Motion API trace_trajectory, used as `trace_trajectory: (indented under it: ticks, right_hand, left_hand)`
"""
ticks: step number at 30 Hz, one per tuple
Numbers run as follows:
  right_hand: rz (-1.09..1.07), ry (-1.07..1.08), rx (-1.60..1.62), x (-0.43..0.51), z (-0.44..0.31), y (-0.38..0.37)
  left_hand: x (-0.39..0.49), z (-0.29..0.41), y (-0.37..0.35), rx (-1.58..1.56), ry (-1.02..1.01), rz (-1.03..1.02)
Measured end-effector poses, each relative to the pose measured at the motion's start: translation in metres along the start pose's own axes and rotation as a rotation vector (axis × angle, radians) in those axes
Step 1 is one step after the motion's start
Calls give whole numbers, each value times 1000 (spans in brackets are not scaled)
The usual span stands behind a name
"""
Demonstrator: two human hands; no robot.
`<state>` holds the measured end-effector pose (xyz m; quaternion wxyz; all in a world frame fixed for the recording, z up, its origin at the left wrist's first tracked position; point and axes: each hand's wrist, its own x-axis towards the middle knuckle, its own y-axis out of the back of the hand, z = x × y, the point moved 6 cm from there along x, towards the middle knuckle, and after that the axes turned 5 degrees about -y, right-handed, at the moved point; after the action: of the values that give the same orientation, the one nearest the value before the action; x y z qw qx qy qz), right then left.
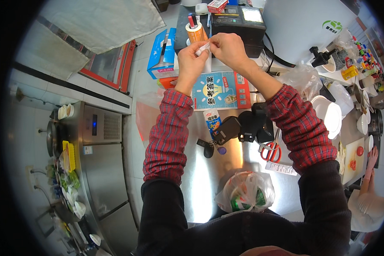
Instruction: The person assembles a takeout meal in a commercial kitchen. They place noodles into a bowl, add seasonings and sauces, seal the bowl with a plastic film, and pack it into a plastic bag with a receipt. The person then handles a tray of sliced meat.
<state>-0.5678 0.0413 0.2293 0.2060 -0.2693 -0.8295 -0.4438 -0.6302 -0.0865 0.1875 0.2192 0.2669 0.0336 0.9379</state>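
Note:
My left hand (pixel 193 59) and my right hand (pixel 227 48) meet at the far end of the counter, both pinching a small white paper slip (pixel 204 48). Just beyond them stands an orange-and-white roll (pixel 196 33) with markers in it. A black label printer (pixel 238 27) is behind my right hand. Below the hands lies a blue and red printed booklet (pixel 222 91). Nearer are a snack packet (pixel 212 120), keys on a ring (pixel 211 148), red-handled scissors (pixel 271 152) and a printed receipt (pixel 281 168). A tied plastic bag (pixel 246 192) with containers sits close to my body.
A blue cardboard box (pixel 161 54) stands left of my hands. White bowls (pixel 328 115) and clear plastic bags (pixel 302 78) crowd the right side. At far right, another person's gloved hand (pixel 372 158) is beside a cutting board (pixel 352 160) with tomato. A steel refrigerated counter (pixel 105 172) stands at left.

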Motion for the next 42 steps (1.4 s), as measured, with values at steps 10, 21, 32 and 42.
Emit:
trace_trajectory:
  ticks: [10, 21, 32, 42]
  right_hand:
    - [504, -1217, 1377, -82, 82, -7]
    - [323, -1049, 1537, -181, 71, 81]
    - [325, -1175, 1619, -372, 17, 193]
    - [396, -1366, 1734, -485, -44, 206]
  left_hand:
    - [10, -35, 20, 141, 109, 283]
    - [-66, 49, 5, 301, -20, 119]
    - [-302, 156, -17, 127, 163, -913]
    - [-364, 219, -55, 140, 40, -753]
